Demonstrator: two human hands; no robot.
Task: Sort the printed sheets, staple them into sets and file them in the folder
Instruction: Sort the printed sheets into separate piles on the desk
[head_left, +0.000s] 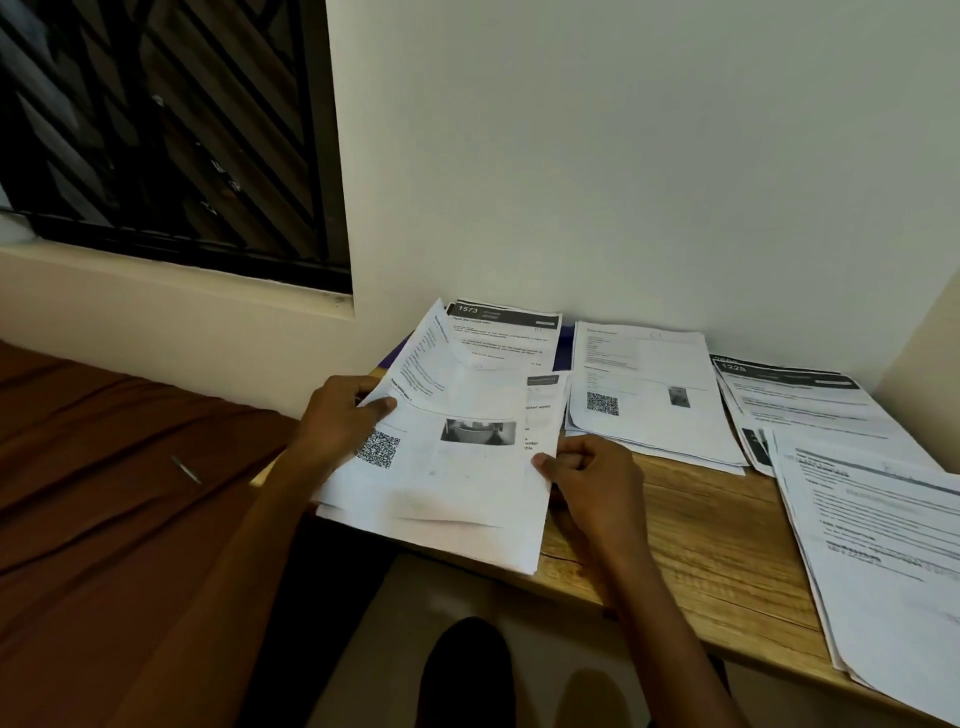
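Observation:
A printed sheet with a QR code and a small photo lies on top of a loose stack at the left end of the wooden table; its far end curls upward. My left hand grips the sheet's left edge, thumb on top. My right hand pinches its right edge. Behind it lies a sheet headed 1573 on something purple, maybe the folder. No stapler is in view.
A second pile with a QR code sits mid-table against the wall. A pile headed 1229 and another stack lie at the right. A brown cloth with a pen is at the left.

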